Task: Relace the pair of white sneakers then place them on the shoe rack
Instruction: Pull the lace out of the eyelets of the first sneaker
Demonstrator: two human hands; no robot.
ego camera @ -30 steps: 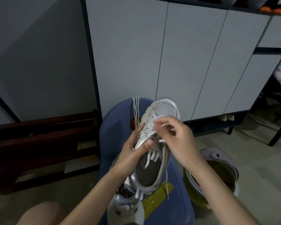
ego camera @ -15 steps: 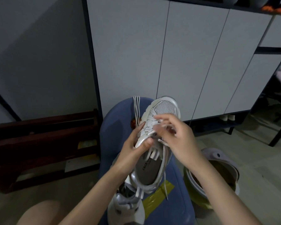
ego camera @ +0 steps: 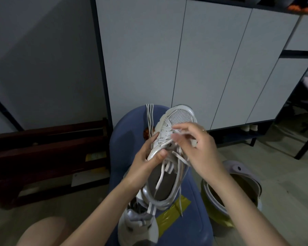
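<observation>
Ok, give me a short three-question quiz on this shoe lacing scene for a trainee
1. True or false: the left hand grips the side of the held sneaker.
2. What does the right hand pinch? A) the shoelace B) the yellow tape C) the spare laces
3. Where does the second sneaker lie?

Key: 1 true. 2 A. 3 On the blue seat, below the held sneaker, nearest the camera.

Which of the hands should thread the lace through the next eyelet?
Right. The right hand already pinches the white flat shoelace at the eyelets, while the left hand grips the white mesh-toe sneaker steady.
</observation>
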